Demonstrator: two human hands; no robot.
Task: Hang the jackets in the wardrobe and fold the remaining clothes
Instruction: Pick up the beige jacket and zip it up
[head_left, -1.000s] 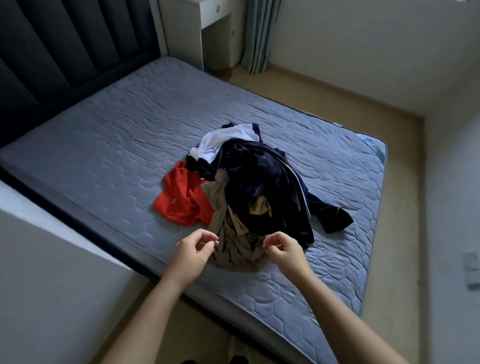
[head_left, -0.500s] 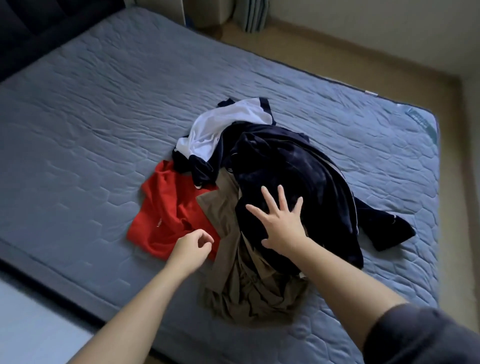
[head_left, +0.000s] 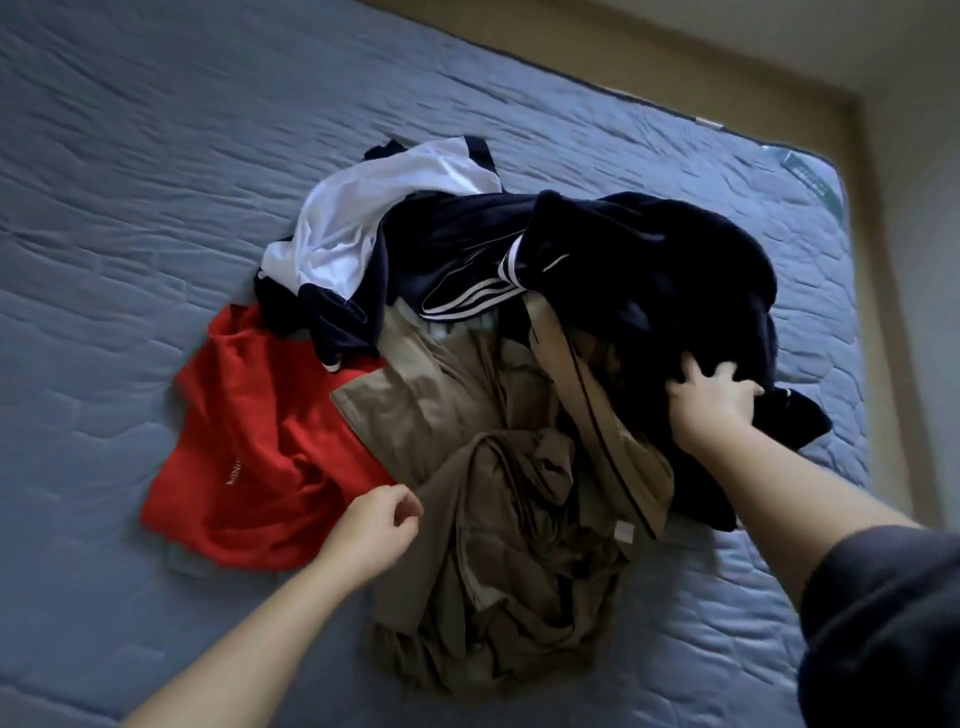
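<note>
One mattress (head_left: 130, 208): blue-grey and quilted. It has lots of bare room to the left of the pile and behind it, and some in front.
Red shirt (head_left: 249, 441): it lies crumpled at the left edge of the pile, right on the mattress. It has small white letters. Its right side goes under the tan clothes.
White top (head_left: 374, 218): at the far left of the pile, with dark trim. It lies on the striped jacket.
Left hand (head_left: 371, 530): it is over the spot where red meets tan. The fingers are curled in loosely, with the thumb near the first finger. No cloth shows between them.
Striped jacket (head_left: 457, 260): dark blue with white stripes, in the far middle of the pile. The dark jacket covers part of it.
Tan clothes (head_left: 493, 493): a big wrinkly heap in the middle. It comes closest to the near edge of the mattress.
Dark jacket (head_left: 649, 270): almost black and bunched up high on the right side of the pile. One end lies flat on the mattress, just past the right hand.
Right hand (head_left: 711, 400): the fingers are curled into the dark jacket and grip a bunch of its cloth.
Dark sleeve (head_left: 883, 623): on the right arm, in the low right corner.
Right edge: only a thin strip of bare mattress lies beside the pile here.
Floor (head_left: 878, 312): a tan strip runs along the right edge.
</note>
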